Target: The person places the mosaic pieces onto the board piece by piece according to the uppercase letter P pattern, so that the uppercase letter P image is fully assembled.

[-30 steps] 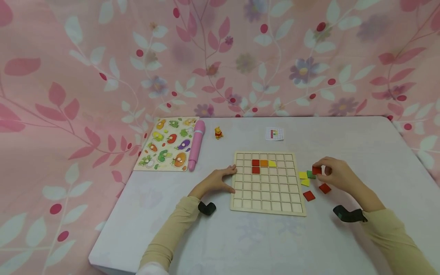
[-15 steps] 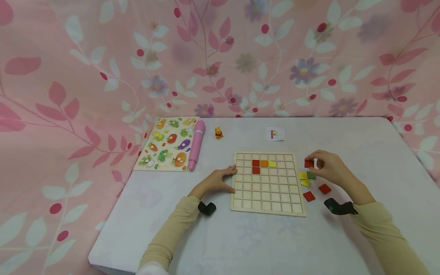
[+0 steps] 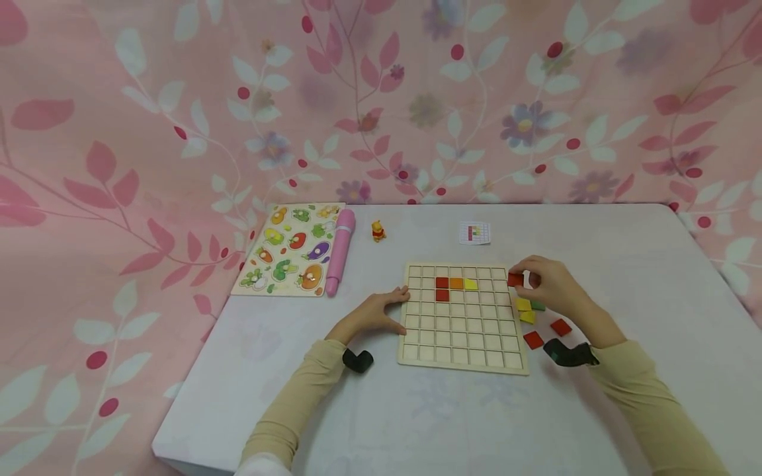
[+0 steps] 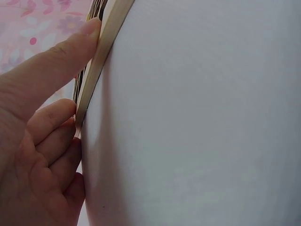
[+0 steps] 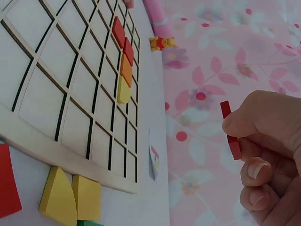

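My left hand (image 3: 375,313) rests at the left edge of a wooden grid board (image 3: 463,368), with thumb and fingertips touching the edge. The right hand (image 3: 555,285) pinches a red square tile (image 5: 232,134) between thumb and fingers, raised by the board's upper right edge. Seated in the grid are two red tiles (image 3: 442,295), an orange tile (image 3: 456,283) and a yellow tile (image 3: 471,284). Right of the board lie two yellow pieces (image 3: 526,317), a partly covered green piece (image 3: 538,305) and two red tiles (image 3: 561,327).
Behind the board lie a small printed card (image 3: 475,233) and a bear figurine (image 3: 378,231). A vegetable puzzle board (image 3: 292,251) and a pink stick-shaped object (image 3: 340,253) are at the back left. A floral cloth (image 3: 381,99) hangs behind the white table (image 3: 238,396).
Holding the red tile, my right hand has moved left and away from me, from above the loose pieces to the board's right edge. The left hand has stayed in place.
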The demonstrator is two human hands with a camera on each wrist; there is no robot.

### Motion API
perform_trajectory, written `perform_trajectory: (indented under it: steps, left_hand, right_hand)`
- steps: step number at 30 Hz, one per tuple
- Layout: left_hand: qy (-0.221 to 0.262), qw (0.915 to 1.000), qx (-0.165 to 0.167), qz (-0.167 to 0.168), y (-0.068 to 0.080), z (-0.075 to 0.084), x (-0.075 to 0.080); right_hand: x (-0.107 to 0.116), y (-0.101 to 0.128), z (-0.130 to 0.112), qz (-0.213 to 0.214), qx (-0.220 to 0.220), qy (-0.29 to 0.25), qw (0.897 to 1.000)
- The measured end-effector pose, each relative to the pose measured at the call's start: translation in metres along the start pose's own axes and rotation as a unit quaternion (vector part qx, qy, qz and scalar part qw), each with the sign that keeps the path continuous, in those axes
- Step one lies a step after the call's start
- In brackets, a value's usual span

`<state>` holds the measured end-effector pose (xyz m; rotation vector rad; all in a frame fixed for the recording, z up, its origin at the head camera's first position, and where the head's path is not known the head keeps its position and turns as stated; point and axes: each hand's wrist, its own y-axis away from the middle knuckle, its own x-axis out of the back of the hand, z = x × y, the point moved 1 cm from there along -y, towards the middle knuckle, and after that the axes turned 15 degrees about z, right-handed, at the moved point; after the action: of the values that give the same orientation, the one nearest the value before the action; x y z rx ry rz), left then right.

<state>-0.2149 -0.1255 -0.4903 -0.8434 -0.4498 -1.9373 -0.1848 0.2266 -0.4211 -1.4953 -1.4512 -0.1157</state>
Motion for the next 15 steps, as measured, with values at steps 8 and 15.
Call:
perform_trajectory:
  steps: [8,15]
  left_hand:
    - [0.016,0.9998,0.012,-0.002,0.002,-0.002,-0.002]
    - [0.012,0.9999,0.008,0.005,0.000,-0.002,-0.001]
  right_hand:
    - [-0.015,-0.005,-0.009,-0.004,0.014,-0.038,0.999]
    - [-0.033,-0.011,-0.019,-0.008,0.029,-0.070,0.997]
